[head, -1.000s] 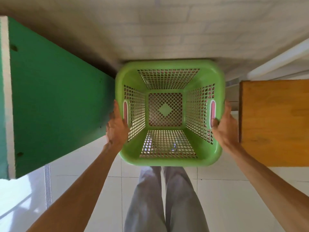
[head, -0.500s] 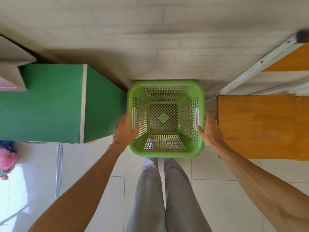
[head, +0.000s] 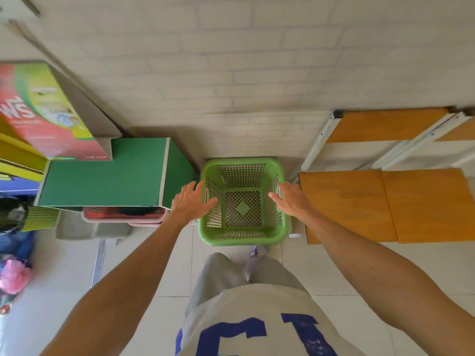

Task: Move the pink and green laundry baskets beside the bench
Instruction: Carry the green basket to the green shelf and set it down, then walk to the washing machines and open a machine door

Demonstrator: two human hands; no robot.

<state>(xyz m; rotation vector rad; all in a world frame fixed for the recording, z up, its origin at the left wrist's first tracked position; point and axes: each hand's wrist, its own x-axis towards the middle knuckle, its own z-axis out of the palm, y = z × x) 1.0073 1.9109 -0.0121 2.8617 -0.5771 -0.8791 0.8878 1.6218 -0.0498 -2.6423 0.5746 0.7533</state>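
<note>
Basket [head: 243, 237] btwn green cabinet [head: 102, 186], bench [head: 385, 204]

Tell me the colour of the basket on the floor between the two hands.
Light green basket, with a lattice of holes; the head view shows it.

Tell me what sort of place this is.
Probably a home utility or storage corner, though I can't be sure. A green laundry basket sits on a tiled floor against a white brick wall, between a wooden bench and a green cabinet stacked with boxes.
</note>
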